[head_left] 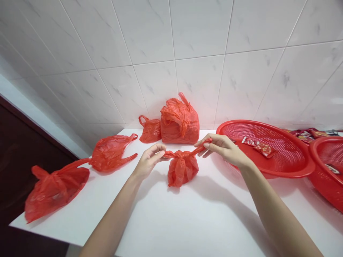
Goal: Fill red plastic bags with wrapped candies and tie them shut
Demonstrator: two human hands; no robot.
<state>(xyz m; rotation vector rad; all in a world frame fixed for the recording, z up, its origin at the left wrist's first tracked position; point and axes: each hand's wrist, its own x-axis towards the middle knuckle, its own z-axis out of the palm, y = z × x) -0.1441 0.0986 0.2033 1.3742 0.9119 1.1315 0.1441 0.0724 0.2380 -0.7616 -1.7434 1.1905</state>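
Note:
A small, filled red plastic bag point(183, 170) is in the middle of the white table, its top drawn together in a knot. My left hand point(151, 159) pinches one of its handles on the left side. The other handle is stretched up to the right, pinched between the thumb and fingers of my right hand point(221, 146). Both handles are pulled outward from the knot. What lies inside the bag is hidden by the red plastic.
Behind stand a large red bag point(180, 123) and a smaller one point(150, 130) against the tiled wall. Two more red bags point(108, 152) point(57, 189) lie left, near the table edge. On the right, a red basket point(292, 162) holds snack packets point(264, 148), beside a second basket point(317, 175).

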